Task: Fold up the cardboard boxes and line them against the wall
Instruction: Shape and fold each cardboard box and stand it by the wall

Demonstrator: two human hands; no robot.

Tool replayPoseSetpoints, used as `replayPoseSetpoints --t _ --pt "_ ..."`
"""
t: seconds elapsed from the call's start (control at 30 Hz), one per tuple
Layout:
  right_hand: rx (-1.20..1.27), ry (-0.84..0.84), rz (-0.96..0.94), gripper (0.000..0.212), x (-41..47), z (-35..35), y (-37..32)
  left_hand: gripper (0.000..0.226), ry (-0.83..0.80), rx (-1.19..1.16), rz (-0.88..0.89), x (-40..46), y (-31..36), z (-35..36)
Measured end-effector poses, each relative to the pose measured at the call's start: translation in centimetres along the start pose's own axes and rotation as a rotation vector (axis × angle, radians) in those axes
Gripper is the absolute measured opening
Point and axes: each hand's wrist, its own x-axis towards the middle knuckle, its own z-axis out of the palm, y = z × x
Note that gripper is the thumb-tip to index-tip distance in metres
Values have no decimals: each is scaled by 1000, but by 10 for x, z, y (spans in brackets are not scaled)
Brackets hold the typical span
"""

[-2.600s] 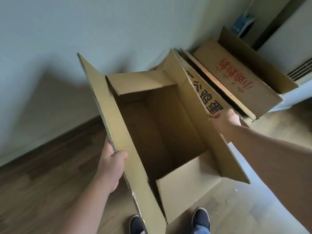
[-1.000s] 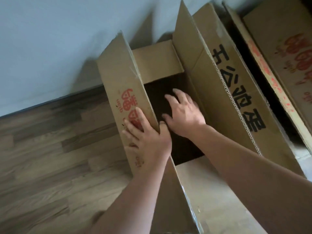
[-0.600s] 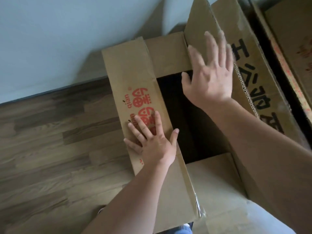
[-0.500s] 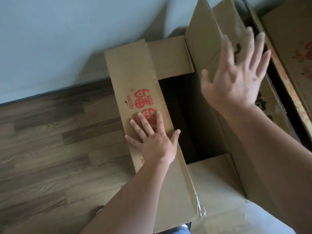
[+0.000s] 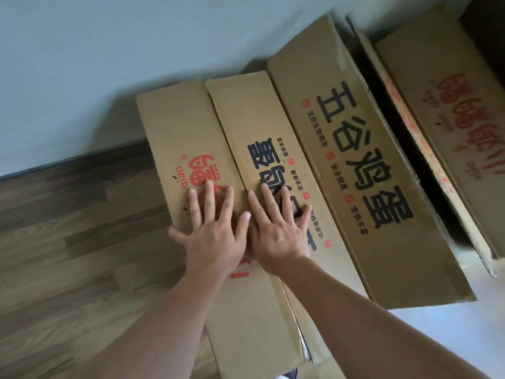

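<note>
Now the box is closed on top: its two long flaps lie flat and meet along a seam running from the wall toward the person. Half a second ago the right flap stood upright and the dark inside of the box showed between the flaps; that opening is gone. The left flap, with red print, lies as it did before. The right flap, with black characters, has come down beside it.

Both hands press flat on the top, fingers straight and spread, gripping nothing. The left hand stays on the left flap, over the red print, about where it was. The right hand, which was raised in the air with fingers splayed, has dropped onto the right flap, just beside the seam. The two hands touch at the thumbs.

The box stands on the wood floor with its far end at the pale wall. Against its right side leans a second box with large black characters, its far end also at the wall. Further right, past a dark gap, a third box with red print shows at the frame edge. The camera has shifted, so more of these neighbours is seen than before.
</note>
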Motion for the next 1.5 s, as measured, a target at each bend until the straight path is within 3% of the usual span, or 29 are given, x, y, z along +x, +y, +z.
replayPoseSetpoints --t 0.1,0.3,0.53,0.7,0.93,1.17,1.33,1.4,1.5 --pt "-38 39 -7 58 8 17 7 67 109 56 -49 1 8 14" --pt "-95 66 -1 56 27 31 11 56 154 66 -131 25 14 30" --pt "-32 -69 -6 57 31 14 10 59 -15 21 -145 30 19 13" --pt "96 -144 35 64 25 -31 -6 63 -175 -30 -27 22 7 -24" --pt "103 -76 57 70 -2 -109 -53 65 -151 -115 -2 -21 -1 -107" --pt "63 3 -68 65 -41 -205 -116 70 0 -178 -92 -77 -39 -213" --pt "-2 -13 -316 65 -108 -251 -218 71 143 -267 -333 -164 -107 -283" --pt "-19 -29 -321 64 -119 -261 -237 72 159 -283 -348 -179 -118 -300" --pt "-90 -58 -473 64 -173 -267 -320 72 233 -343 -470 -260 -182 -337"
